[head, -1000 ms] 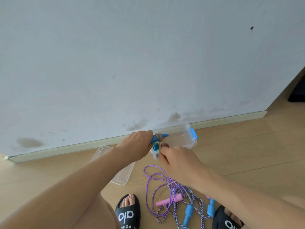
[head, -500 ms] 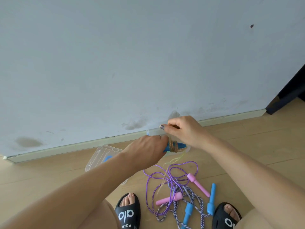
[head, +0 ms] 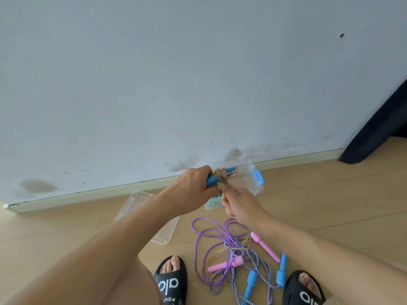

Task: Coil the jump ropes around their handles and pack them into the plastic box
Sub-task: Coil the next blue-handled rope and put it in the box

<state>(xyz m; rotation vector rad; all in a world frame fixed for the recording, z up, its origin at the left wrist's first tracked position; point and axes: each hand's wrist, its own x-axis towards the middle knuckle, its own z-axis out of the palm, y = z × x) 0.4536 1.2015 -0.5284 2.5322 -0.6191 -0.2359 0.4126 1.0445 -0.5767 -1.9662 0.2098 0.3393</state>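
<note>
Slides [head: 171,282] marked "alo", perhaps "FOU"

scuffed wall [head: 154,73], black slides [head: 170,282], dark curtain [head: 381,128]

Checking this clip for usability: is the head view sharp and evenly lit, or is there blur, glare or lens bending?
Head view: soft even daylight, no glare; skirting board bows from wide-angle distortion; tan rope wound on the blue handle is slightly smeared; left hand and right hand read clearly.
</note>
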